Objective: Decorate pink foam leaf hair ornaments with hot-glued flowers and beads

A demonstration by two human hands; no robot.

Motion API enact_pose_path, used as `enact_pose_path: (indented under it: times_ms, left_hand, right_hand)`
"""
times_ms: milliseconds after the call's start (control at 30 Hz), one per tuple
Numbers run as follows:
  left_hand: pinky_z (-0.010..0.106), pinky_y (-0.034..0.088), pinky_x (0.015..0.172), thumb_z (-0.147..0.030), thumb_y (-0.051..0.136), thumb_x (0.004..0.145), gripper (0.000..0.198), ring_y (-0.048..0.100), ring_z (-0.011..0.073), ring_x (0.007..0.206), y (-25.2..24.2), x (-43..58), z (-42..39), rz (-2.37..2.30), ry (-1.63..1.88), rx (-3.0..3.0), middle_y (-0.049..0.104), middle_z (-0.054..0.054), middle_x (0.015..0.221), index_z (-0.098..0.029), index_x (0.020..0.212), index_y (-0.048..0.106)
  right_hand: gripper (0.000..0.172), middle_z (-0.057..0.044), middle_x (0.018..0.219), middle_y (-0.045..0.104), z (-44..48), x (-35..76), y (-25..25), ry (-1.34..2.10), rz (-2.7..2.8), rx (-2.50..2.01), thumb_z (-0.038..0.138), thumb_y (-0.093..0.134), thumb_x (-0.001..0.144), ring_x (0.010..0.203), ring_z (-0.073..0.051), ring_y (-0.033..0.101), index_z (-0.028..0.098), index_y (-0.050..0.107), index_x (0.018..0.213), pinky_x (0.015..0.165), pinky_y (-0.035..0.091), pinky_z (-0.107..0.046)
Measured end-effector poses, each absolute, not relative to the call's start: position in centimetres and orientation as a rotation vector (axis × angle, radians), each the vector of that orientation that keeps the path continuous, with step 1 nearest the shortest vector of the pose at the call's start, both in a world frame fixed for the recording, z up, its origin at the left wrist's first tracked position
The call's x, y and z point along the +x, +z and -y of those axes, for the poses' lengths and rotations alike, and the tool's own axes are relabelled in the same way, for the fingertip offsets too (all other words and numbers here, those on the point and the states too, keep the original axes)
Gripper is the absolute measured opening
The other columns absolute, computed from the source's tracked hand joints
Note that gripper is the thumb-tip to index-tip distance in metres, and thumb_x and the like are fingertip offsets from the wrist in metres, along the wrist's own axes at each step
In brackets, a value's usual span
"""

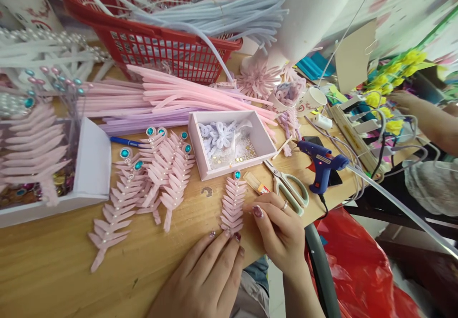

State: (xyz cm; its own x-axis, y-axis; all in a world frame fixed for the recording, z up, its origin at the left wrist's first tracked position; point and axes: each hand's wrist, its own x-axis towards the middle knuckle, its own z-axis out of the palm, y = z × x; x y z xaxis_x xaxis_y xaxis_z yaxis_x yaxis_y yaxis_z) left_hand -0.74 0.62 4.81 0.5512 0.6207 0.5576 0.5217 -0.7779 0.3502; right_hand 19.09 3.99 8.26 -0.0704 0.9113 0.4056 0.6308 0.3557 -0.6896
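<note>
A pink leaf-shaped ornament (233, 202) with a teal gem at its top lies on the wooden table (64, 261) near the front edge. My left hand (207, 275) rests flat, fingers stretched out, with its fingertips on the ornament's lower end. My right hand (281, 227) sits just right of the ornament, fingers curled, thumb tip against its right edge; whether it grips anything is hidden. More finished pink leaf ornaments (150, 179) lie spread out to the left.
Close by are a white box (229, 144) of beads and white flowers, scissors (288, 184), a blue glue gun (322, 165), a blue pen (125, 141), pink pipe cleaners (171, 98) and a red basket (153, 36). Another person's arm (425, 115) reaches in at right.
</note>
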Motion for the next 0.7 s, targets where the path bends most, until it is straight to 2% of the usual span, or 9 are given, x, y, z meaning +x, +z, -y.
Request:
enact_pose_path:
  times_ms: [133, 267, 333, 400, 500, 633, 700]
  left_hand:
    - [0.033, 0.026, 0.130, -0.010, 0.038, 0.107, 0.039, 0.066, 0.0168, 0.120, 4.2, -0.3, -0.9, -0.999, 1.124, 2.627, 0.078, 0.002, 0.119, -0.015, 0.111, 0.076]
    - [0.033, 0.026, 0.130, -0.012, 0.034, 0.109, 0.042, 0.066, 0.0167, 0.119, 3.6, -0.1, -1.0, -0.986, 1.208, 2.617, 0.079, 0.003, 0.117, -0.015, 0.109, 0.076]
    - [0.033, 0.026, 0.129, -0.012, 0.035, 0.109, 0.042, 0.067, 0.0164, 0.117, 3.2, 0.0, -1.1, -0.983, 1.246, 2.619, 0.079, 0.003, 0.115, -0.016, 0.108, 0.076]
    - [0.032, 0.026, 0.129, -0.012, 0.035, 0.108, 0.041, 0.068, 0.0159, 0.115, 2.8, 0.0, -1.1, -0.977, 1.278, 2.624, 0.079, 0.002, 0.114, -0.017, 0.107, 0.076]
    - [0.032, 0.026, 0.129, -0.013, 0.035, 0.108, 0.041, 0.068, 0.0161, 0.115, 2.4, -0.1, -1.3, -0.945, 1.301, 2.642, 0.078, 0.002, 0.114, -0.017, 0.107, 0.076]
    - [0.034, 0.024, 0.129, -0.013, 0.034, 0.108, 0.041, 0.066, 0.0168, 0.117, 2.3, -0.3, -1.5, -0.924, 1.261, 2.677, 0.078, 0.001, 0.116, -0.018, 0.109, 0.075]
    - [0.033, 0.023, 0.130, -0.013, 0.034, 0.109, 0.041, 0.065, 0.0165, 0.119, 2.3, -0.3, -1.5, -0.937, 1.244, 2.664, 0.078, 0.001, 0.115, -0.018, 0.109, 0.075]
  right_hand:
    - [0.018, -0.002, 0.081, 0.072, -4.8, 20.1, 10.0, 0.301, 1.710, -1.381, 0.009, 0.065, 0.096, 0.070, -0.016, 0.067, 0.023, 0.076, 0.096, 0.063, 0.052, -0.027]
    - [0.011, -0.002, 0.084, 0.072, -8.9, 20.9, 13.9, 0.169, 1.829, -1.497, 0.018, 0.069, 0.096, 0.065, -0.013, 0.061, 0.024, 0.078, 0.095, 0.056, 0.045, -0.027]
    - [0.013, -0.002, 0.087, 0.073, -11.7, 20.6, 15.7, 0.182, 1.990, -1.629, 0.018, 0.069, 0.095, 0.065, -0.013, 0.061, 0.023, 0.080, 0.093, 0.060, 0.046, -0.027]
    - [0.016, -0.004, 0.092, 0.077, -14.3, 19.9, 16.9, 0.198, 2.200, -1.834, 0.013, 0.068, 0.091, 0.074, -0.015, 0.066, 0.022, 0.081, 0.091, 0.069, 0.048, -0.029]
    - [0.024, -0.006, 0.090, 0.078, -17.0, 18.3, 17.3, 0.145, 2.486, -2.135, 0.008, 0.062, 0.089, 0.081, -0.018, 0.067, 0.021, 0.082, 0.089, 0.073, 0.045, -0.028]
    - [0.022, -0.009, 0.082, 0.077, -18.6, 17.0, 16.6, 0.102, 2.598, -2.287, 0.008, 0.061, 0.085, 0.074, -0.018, 0.065, 0.017, 0.080, 0.078, 0.063, 0.037, -0.028]
    - [0.021, -0.011, 0.085, 0.078, -19.0, 16.7, 16.3, 0.105, 2.628, -2.324, 0.008, 0.061, 0.085, 0.074, -0.019, 0.065, 0.015, 0.079, 0.079, 0.060, 0.034, -0.028]
